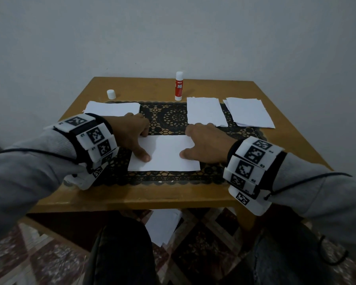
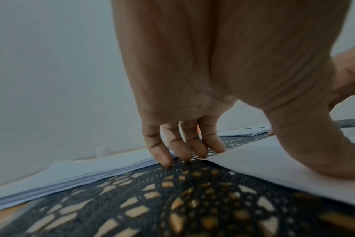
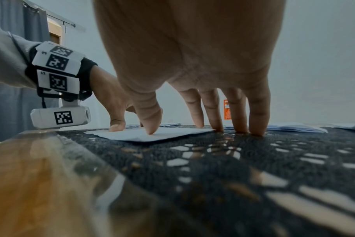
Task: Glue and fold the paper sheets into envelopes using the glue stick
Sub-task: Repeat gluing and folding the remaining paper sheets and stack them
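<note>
A white folded sheet (image 1: pixel 164 153) lies flat on the black lace mat (image 1: pixel 173 116) in the middle of the table. My left hand (image 1: pixel 141 145) presses its left end, thumb on the paper, fingertips (image 2: pixel 184 144) at its far edge and on the mat. My right hand (image 1: pixel 190 142) presses the right end; its thumb rests on the sheet (image 3: pixel 152 135) and its fingers (image 3: pixel 257 125) stand on the mat beside it. The glue stick (image 1: pixel 179 86) stands upright at the back, apart from both hands. Its white cap (image 1: pixel 111 94) sits alone at the back left.
A paper stack (image 1: pixel 113 109) lies behind my left hand, and two more stacks (image 1: pixel 206 114) (image 1: pixel 251 113) lie at the back right. The wooden table (image 1: pixel 132 198) ends close to my wrists. More white sheets (image 1: pixel 162 227) lie on the floor under it.
</note>
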Tool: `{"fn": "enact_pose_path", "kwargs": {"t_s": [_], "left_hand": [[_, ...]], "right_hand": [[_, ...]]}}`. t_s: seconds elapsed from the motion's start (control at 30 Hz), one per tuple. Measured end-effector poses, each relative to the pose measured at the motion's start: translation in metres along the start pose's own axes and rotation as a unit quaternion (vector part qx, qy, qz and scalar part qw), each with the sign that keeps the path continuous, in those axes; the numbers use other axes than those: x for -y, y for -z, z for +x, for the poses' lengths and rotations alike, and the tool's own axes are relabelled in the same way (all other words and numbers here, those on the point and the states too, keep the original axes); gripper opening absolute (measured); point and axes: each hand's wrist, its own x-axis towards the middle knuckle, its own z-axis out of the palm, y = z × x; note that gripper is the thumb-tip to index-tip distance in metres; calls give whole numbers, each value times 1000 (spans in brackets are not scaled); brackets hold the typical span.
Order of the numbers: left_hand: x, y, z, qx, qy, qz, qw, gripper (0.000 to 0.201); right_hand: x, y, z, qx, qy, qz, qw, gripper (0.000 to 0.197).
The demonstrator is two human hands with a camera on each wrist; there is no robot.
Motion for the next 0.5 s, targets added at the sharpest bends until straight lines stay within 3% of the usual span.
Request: {"fn": "enact_pose_path", "kwargs": {"t_s": [0.2,0.37,0.5], "left_hand": [[0,0,-1,-1,-6,-5,1000,61],[0,-2,-4,-17,-12,-60,998,69],[0,-2,-6,-9,-4,-74,997,70]], "right_hand": [[-3,1,1,-2,8,2,1000,59],[-2,7,3,14,18,-27,999,63],[5,17,14,16,28,-55,998,55]]}}
